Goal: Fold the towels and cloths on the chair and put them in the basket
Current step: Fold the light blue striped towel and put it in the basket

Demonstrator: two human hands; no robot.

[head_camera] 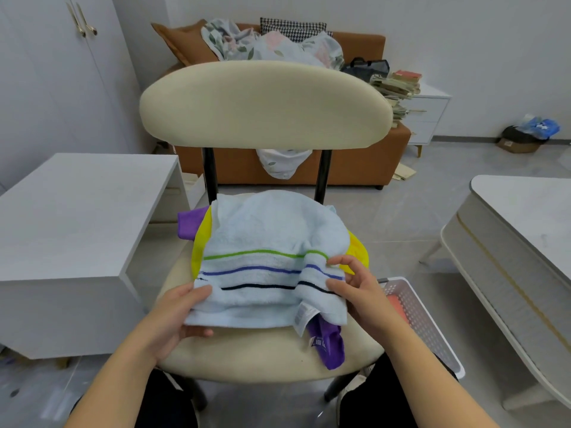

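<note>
A light blue towel (272, 236) with green, blue and dark stripes lies spread over the cream chair seat (247, 356). My left hand (173, 319) grips its near left edge, thumb on top and fingers underneath. At the near right edge, my right hand (355, 291) pinches the towel between thumb and fingers. Under the towel lie a yellow cloth (200, 242) and a purple cloth (327, 344), their edges sticking out on both sides. To the right of the chair, on the floor, stands the white perforated basket (423, 322) with something orange inside.
The chair's cream backrest (262, 103) rises just behind the towels. A white desk (71, 230) stands to the left, and a white table (525, 242) to the right beyond the basket. A brown sofa (355, 162) with piled fabrics sits behind.
</note>
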